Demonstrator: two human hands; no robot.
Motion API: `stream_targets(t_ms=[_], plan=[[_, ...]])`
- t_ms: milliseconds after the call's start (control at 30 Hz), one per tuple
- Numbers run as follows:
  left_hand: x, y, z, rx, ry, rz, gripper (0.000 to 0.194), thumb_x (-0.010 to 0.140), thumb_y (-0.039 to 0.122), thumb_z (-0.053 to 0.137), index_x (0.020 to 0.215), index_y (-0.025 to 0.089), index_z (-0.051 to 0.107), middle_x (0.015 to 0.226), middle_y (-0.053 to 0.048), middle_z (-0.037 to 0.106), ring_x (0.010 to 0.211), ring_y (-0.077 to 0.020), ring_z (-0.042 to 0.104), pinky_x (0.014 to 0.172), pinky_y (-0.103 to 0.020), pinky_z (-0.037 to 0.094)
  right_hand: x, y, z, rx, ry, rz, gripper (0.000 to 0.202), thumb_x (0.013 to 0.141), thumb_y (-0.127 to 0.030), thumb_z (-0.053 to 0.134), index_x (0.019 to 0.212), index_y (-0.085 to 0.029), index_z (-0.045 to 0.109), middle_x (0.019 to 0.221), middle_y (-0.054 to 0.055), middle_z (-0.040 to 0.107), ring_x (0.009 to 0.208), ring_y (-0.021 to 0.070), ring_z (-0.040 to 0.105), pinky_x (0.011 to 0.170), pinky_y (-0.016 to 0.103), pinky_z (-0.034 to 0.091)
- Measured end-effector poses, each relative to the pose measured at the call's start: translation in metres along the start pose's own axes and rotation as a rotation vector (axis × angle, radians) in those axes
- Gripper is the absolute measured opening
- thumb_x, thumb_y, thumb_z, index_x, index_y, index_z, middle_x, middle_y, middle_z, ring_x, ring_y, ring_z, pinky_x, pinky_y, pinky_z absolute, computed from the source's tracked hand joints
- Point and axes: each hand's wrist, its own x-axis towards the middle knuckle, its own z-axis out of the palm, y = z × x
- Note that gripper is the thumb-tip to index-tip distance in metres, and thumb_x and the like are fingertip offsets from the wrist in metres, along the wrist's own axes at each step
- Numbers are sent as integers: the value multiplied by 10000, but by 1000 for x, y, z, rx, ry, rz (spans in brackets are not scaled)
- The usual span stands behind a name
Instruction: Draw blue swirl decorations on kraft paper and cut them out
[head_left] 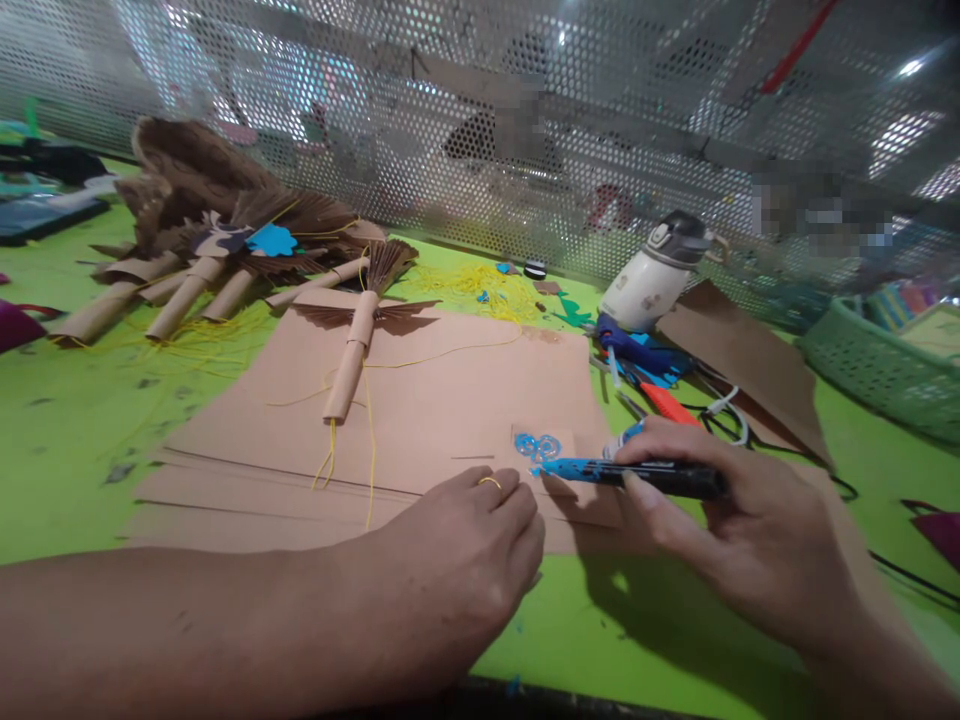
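My right hand (757, 530) is closed around a black paint marker (667, 477), its blue, paint-smeared tip end pointing left. Just beyond the tip, a small piece of brown card (566, 440) bears blue swirls and a blue dab. My left hand (472, 560), with a yellow ring on one finger, rests at the near edge of stacked brown paper sheets (442, 390). Its fingers curl together and downward, and whatever is under the fingertips is hidden. On the sheets lies a rolled-paper figure (351, 365) with pleated paper parts and yellow strings.
More paper figures (187, 295) are piled at back left. Tangled yellow string (480, 285) lies at the back. To the right are a white bottle (649, 275), a blue glue gun (637, 345), a red-orange tool (667, 402), black cords and a green basket (877, 370). Perforated metal stands behind.
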Motion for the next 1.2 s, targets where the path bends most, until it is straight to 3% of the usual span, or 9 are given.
stream_targets(t_ms=[300,467,800,967,1200], plan=[[0,0,0,11,-45,18,178,960,214,605,1018,99,728,1080,-148,728,1052,-328,665,908,-475,588,-5,4,3,5,-35,-3,265,856,-88,639,1008,-304,605,862,-48,756,777,139,730,697,212,584],[-1,0,1,-7,-46,7,197,956,204,607,1067,90,723,1050,-143,716,1034,-323,659,931,-487,580,-4,2,1,4,-15,8,257,845,-64,620,956,-295,607,848,-44,749,734,134,720,669,209,585],[1,1,0,14,-9,-6,138,968,199,612,958,102,709,1101,-156,736,1087,-334,673,893,-465,607,-6,8,2,-14,-46,-19,268,870,-82,627,1019,-303,597,887,-41,744,797,124,722,722,180,573],[1,1,-1,2,-6,-19,121,956,197,626,946,110,710,1072,-143,737,1044,-324,682,894,-469,611,-4,5,-2,-30,-33,-11,264,852,-70,613,977,-302,598,848,-68,730,719,93,693,696,147,553],[-1,-1,1,-1,-31,12,222,980,191,580,1093,88,742,1080,-137,741,1034,-330,688,873,-483,617,1,2,1,4,-22,10,220,874,-101,612,974,-298,608,857,-75,741,748,77,705,718,126,544]])
